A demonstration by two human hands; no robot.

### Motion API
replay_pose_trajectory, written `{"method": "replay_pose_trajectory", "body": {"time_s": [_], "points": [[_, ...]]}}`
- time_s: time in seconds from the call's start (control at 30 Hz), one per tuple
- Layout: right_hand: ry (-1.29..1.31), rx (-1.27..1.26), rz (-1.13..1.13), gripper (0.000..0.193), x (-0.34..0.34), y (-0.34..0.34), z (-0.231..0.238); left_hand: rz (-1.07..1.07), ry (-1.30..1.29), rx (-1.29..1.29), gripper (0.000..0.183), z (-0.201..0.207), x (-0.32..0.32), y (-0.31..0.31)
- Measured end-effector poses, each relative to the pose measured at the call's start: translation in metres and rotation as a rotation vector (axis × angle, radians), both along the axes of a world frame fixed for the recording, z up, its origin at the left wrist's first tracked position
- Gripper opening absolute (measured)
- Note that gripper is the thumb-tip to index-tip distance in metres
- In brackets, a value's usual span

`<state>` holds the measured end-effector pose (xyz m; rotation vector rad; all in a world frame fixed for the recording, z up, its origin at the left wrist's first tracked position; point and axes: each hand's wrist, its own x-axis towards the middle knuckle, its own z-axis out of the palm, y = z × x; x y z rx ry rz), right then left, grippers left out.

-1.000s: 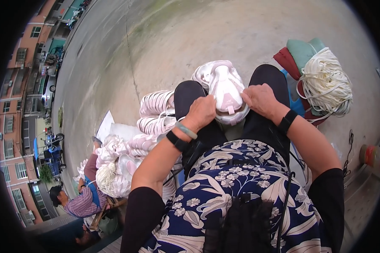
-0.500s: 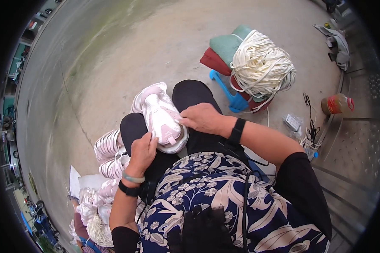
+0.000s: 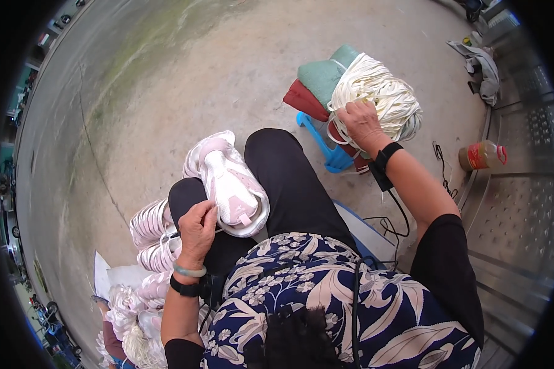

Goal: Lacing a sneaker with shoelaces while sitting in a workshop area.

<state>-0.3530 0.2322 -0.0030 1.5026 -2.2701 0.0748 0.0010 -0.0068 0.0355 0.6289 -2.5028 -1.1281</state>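
Note:
A pink and white sneaker [image 3: 229, 194] lies across my lap between my thighs, its tongue and pull tab toward me. My left hand [image 3: 197, 230] is closed at its near left edge, thumb and fingers pinched together against the rim. Off to the right, my right hand [image 3: 361, 125] reaches into a thick bundle of cream-white shoelaces [image 3: 385, 92], fingers curled onto the strands at its near left side. The fingertips are partly hidden, so how many laces they hold cannot be made out.
The bundle rests on green [image 3: 321, 80] and dark red cloth over a blue plastic stool [image 3: 332, 154]. Several laced pink shoes [image 3: 151, 224] and loose white laces lie at left. A bottle [image 3: 481, 155] with brown liquid stands by a metal panel at right, near black cables.
My right hand has left the sneaker and moved right and away from me to the shoelace bundle. My left hand stays at the sneaker's edge. The view has shifted slightly.

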Motion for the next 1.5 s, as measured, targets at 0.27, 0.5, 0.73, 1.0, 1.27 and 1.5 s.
{"method": "replay_pose_trajectory", "body": {"time_s": [0.27, 0.5, 0.73, 1.0, 1.27, 1.5], "points": [[0.013, 0.021, -0.009, 0.004, 0.000, 0.004, -0.001, 0.018, -0.035, 0.044, 0.011, 0.000, 0.001, 0.001], [-0.285, -0.022, 0.089, 0.006, 0.030, 0.029, -0.007, 0.026, -0.034, 0.013, 0.011, -0.002, -0.001, 0.001], [-0.317, -0.102, -0.005, 0.007, 0.043, 0.038, -0.019, 0.039, -0.058, 0.008, 0.009, -0.005, -0.002, 0.002], [-0.370, -0.062, 0.035, 0.010, 0.047, 0.057, -0.012, 0.040, -0.047, -0.055, 0.009, -0.009, -0.001, 0.006], [-0.443, -0.163, 0.068, 0.008, 0.066, 0.043, -0.003, 0.056, -0.078, 0.019, 0.008, -0.008, -0.001, 0.003], [-0.583, -0.315, 0.313, 0.010, 0.117, -0.030, 0.039, -0.108, 0.022, -0.074, 0.041, 0.027, -0.020, 0.009]]}}
